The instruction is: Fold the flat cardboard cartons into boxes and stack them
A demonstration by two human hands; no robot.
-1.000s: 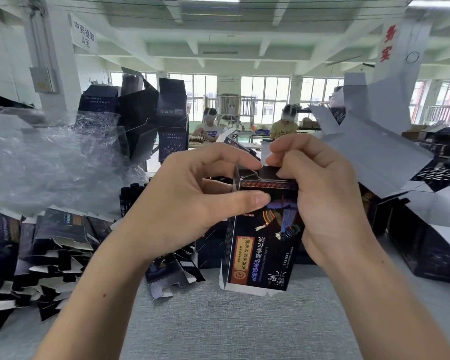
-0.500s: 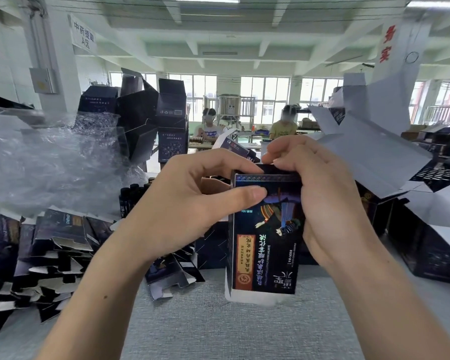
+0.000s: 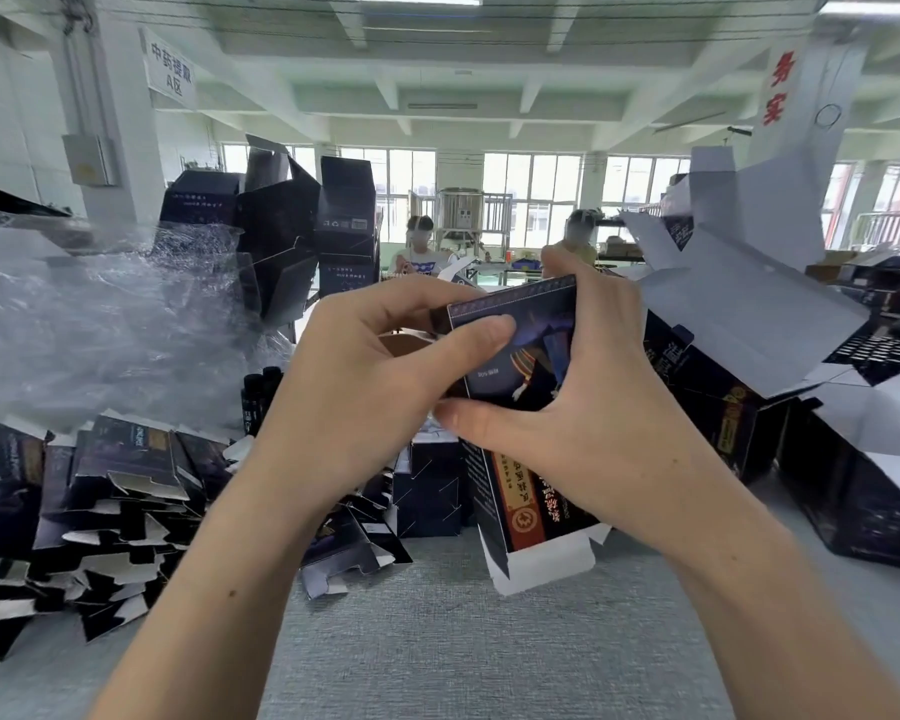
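Grey table [image 3: 437, 641] lies under both hands. Left of the left hand [image 3: 365, 387]: one heap of flat cartons [image 3: 100, 491] (too many to count). Beyond it: one stack of dark boxes [image 3: 302, 236], number unclear. One carton [image 3: 528, 356], tilted, sits between two hands with its bottom flaps open. Left hand grips the top corner, thumb on the front. Right hand [image 3: 593, 407] clamps the top edge, thumb across the front.

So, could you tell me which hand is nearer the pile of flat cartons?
Left. The left hand grips the box up and right of the pile; the right hand holds the box farther right again.
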